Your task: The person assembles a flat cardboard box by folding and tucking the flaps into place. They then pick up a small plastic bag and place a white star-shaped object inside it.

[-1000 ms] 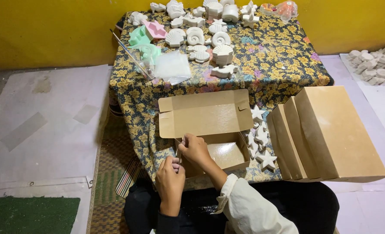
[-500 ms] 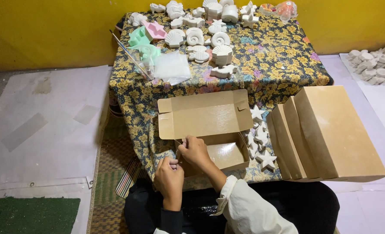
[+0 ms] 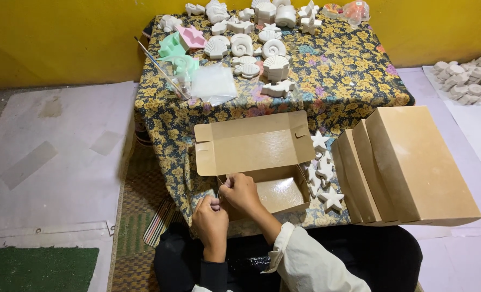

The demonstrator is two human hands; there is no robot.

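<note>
An open brown cardboard box (image 3: 284,194) with its lid (image 3: 251,141) raised sits at the near edge of a table covered in a flowered cloth (image 3: 338,81). My right hand (image 3: 241,193) pinches the box's left front corner, fingers closed on the cardboard side flap. My left hand (image 3: 211,219) is just below and left of it, fingers curled against the same corner. White plaster stars (image 3: 323,176) lie right of the box.
Three closed brown boxes (image 3: 413,165) lean in a row at the right. White plaster shells (image 3: 251,48), green and pink moulds (image 3: 180,46), a clear plastic bag (image 3: 213,84) and a brush (image 3: 156,67) lie farther back. More plaster pieces (image 3: 468,81) rest on the floor.
Both hands stay at the box's left front corner; the left hand has shifted slightly nearer the right hand. The box has not moved.
</note>
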